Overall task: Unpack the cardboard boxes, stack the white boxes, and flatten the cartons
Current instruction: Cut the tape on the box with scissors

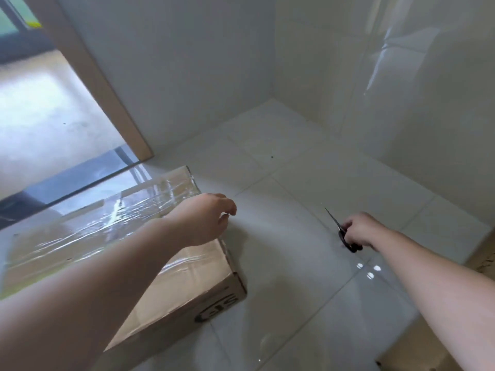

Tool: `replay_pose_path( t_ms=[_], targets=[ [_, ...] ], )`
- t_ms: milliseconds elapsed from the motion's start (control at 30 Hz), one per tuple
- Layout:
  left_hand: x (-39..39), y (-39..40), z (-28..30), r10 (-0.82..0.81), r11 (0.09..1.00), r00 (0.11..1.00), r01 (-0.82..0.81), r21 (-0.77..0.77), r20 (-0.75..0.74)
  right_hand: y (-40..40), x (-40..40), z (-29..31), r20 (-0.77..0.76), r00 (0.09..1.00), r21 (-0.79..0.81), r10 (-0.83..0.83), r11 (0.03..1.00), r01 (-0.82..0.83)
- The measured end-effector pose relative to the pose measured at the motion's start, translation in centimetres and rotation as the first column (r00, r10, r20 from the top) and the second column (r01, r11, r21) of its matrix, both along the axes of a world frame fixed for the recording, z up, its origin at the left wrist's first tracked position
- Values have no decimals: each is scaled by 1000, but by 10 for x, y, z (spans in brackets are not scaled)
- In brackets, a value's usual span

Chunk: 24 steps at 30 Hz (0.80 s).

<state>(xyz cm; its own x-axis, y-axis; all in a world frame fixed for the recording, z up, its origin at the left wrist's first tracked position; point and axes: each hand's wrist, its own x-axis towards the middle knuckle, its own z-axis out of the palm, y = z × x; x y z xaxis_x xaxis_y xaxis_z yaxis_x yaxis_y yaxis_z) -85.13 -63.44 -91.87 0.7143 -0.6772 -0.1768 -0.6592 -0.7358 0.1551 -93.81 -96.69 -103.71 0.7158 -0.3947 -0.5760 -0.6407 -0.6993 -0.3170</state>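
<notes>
Gripping scissors in your right hand; your left hand hovers, fingers loosely curled and holding nothing, over the taped cardboard box.

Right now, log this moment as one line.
left hand: open, over taped cardboard box | right hand: grips scissors | box: sealed, on tiled floor

1 taped cardboard box on tiled floor. Left hand above box's right edge, fingers loosely curled. Right hand right of box, gripping black-handled scissors.
</notes>
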Motion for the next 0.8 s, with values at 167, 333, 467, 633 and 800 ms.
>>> replay_pose_path(
  t_ms=[167,333,467,633,800],
  targets=[
    [-9,34,10,-182,979,983,183,90,-13,48,13,65,357,911,-239,206,963,-124],
    [-10,42,-5,-241,968,970,241,64,-12,97,-3,105,360,855,-215,373,925,-313],
    [-8,46,-23,-206,978,978,206,8,-21,136,-30,98,297,752,-311,589,804,-507],
    [-5,56,-33,-192,981,981,192,0,-2,158,-38,83,226,685,-340,693,715,-611],
    [-5,62,-30,-178,983,984,179,-31,23,151,-40,75,271,638,-445,721,681,-582]
  ],
)
